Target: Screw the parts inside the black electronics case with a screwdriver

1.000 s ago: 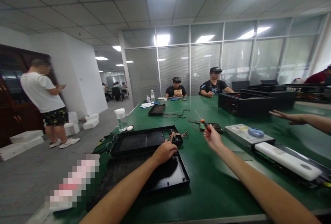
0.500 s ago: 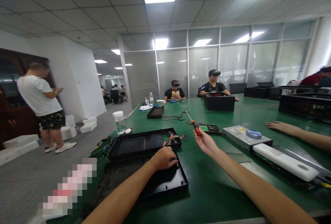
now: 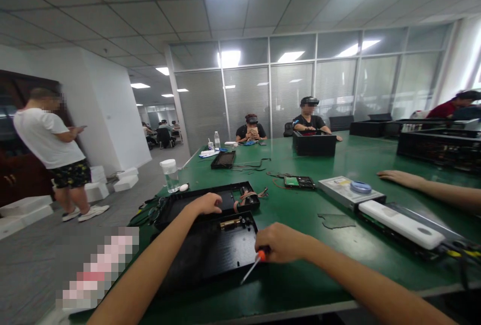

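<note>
The right hand [image 3: 281,242] is closed in a fist round the orange handle of a screwdriver [image 3: 252,266], gripped so the thin shaft slants down and to the left, with its tip at the near right edge of the black tray [image 3: 210,255]; a fist grip like that suits pressing the tip into a screw or seam, though whether the tip actually touches the tray cannot be told at this size. The left hand [image 3: 207,203] lies knuckles up, fingers curled loosely and holding nothing, on the far edge of the tray where a second black case [image 3: 195,205] butts against it, a placement that looks meant to steady the parts. A brass-coloured fitting [image 3: 231,223] sits inside the tray at its far right corner, and a bundle of wires [image 3: 250,196] spills from the case just beyond. Right of the tray, a torn patch [image 3: 335,221] marks the green table [image 3: 300,210]. Another person's hand [image 3: 400,178] rests flat further right.
</note>
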The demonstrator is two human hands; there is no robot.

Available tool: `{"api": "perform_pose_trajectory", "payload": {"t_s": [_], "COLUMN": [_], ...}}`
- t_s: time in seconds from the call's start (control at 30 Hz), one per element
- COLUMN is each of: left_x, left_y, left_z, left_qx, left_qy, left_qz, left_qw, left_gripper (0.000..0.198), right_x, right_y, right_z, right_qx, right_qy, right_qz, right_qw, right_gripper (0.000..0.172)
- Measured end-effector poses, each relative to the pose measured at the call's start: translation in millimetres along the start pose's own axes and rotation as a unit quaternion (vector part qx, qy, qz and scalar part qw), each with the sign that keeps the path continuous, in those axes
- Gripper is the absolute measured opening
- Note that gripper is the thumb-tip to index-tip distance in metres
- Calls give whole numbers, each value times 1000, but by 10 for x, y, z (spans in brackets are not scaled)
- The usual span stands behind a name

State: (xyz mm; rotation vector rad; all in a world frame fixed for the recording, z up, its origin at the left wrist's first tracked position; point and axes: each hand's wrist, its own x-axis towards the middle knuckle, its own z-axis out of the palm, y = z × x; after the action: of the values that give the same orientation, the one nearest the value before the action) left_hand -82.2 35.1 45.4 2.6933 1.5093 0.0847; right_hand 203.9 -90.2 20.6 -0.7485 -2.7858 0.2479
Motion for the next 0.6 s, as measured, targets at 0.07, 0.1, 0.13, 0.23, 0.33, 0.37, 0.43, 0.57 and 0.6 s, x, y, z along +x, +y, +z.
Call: {"api": "perform_pose_trajectory", "payload": {"t_s": [0.07,0.1,0.13,0.23,0.33,0.37,0.43,0.57,0.6], "left_x": [-90,-135,-174,-243,-251,-249,-251,-333,-379], "left_y": [-160,-207,-232,-209,-130,-108,-78,-9,25], "left_z": [86,145,208,356,353,311,171,-238,-348], "left_qx": [26,36,45,60,63,62,59,60,62], "left_qy": [-43,-46,-36,35,50,47,44,46,46], "left_qz": [-15,-15,-16,-2,45,56,69,91,95], "left_qw": [999,998,998,998,996,995,995,993,992], "left_gripper": [24,24,23,24,24,24,24,28,29], "right_x": [-190,-291,-388,-603,-677,-676,-648,-473,-397], "right_y": [-158,-212,-250,-297,-276,-258,-204,1,78], "right_z": [111,172,229,336,349,343,327,288,278], "right_qx": [-89,-110,-117,-94,-37,-13,27,44,38], "right_qy": [-7,1,11,39,52,49,45,58,62], "right_qz": [24,42,58,98,121,122,117,101,97], "right_qw": [996,993,991,990,991,991,992,992,993], "right_gripper": [17,18,18,11,11,13,14,15,15]}}
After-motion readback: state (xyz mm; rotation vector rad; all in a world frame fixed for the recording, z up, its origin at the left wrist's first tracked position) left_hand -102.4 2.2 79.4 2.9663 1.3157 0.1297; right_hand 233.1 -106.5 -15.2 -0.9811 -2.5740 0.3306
